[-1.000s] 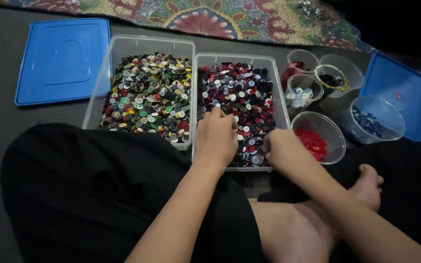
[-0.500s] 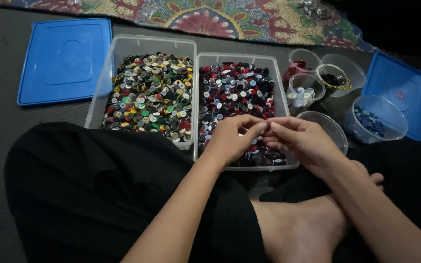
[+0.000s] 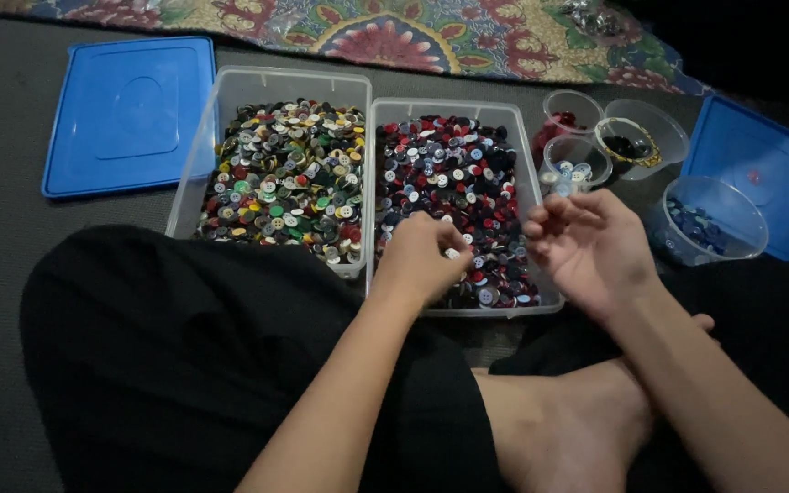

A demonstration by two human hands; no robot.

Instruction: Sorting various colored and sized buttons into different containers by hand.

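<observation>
half a second ago both hands met over the near end of the right-hand bin; now they have parted. left hand (image 3: 424,258) rests knuckles-up on the buttons (image 3: 454,173) in that bin (image 3: 449,108), fingers curled down into the pile; whether it pinches one i cannot tell, the fingertips are hidden. right hand (image 3: 591,246) hovers palm-up at the bin's right edge, fingers loosely bent, and any button in it is too small to make out. these buttons are small glossy discs, mostly red, navy and black, lying in a clear, rectangular plastic bin. beside it, touching, a second clear bin (image 3: 230,87) holds paler mixed discs. round clear cups (image 3: 582,155) stand to the right, one (image 3: 714,219) with blue buttons, partly hidden by the hand. flat blue lids (image 3: 130,114) lie on grey carpet; the right one (image 3: 764,164) is cut off.
</observation>
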